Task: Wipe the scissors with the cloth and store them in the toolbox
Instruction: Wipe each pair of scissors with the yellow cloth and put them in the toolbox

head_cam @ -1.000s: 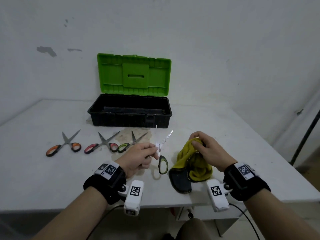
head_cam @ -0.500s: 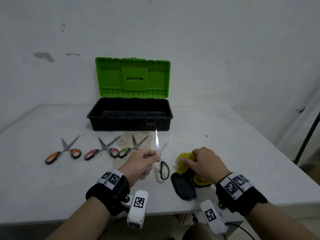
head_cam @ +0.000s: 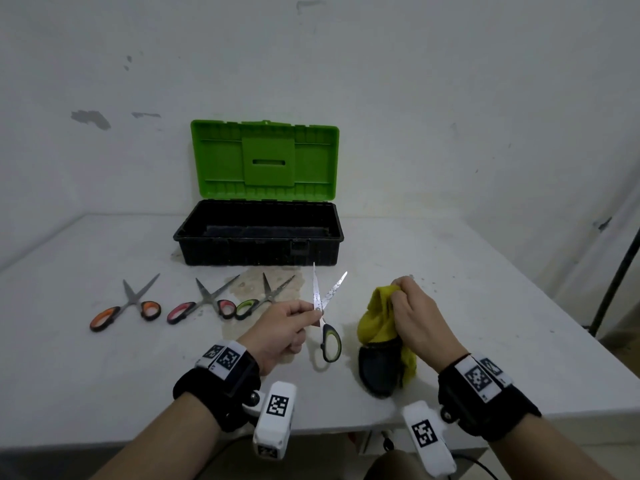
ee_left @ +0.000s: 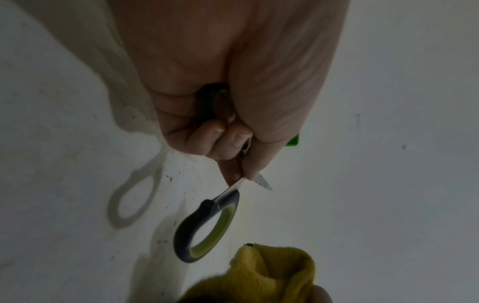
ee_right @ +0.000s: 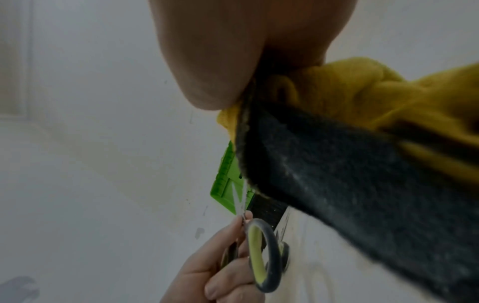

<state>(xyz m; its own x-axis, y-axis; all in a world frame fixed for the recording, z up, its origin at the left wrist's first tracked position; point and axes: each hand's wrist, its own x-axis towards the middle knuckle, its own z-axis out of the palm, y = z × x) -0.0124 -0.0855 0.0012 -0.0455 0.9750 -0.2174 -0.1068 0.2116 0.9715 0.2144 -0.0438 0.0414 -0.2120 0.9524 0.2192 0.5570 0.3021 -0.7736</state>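
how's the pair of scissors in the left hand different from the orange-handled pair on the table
The held scissors have dark handles lined yellow-green; the orange-handled scissors have orange and black ones. The held pair is off the table, gripped by the left hand with blades pointing up; the orange pair lies flat, untouched, at the far left of the row. The held blades look bright and speckled, the orange pair's duller grey. Both are open.

Grey-green scissors (head_cam: 327, 315) blades apart, held upright just left of yellow-black cloth (head_cam: 379, 327); open toolbox (head_cam: 258, 233) behind.
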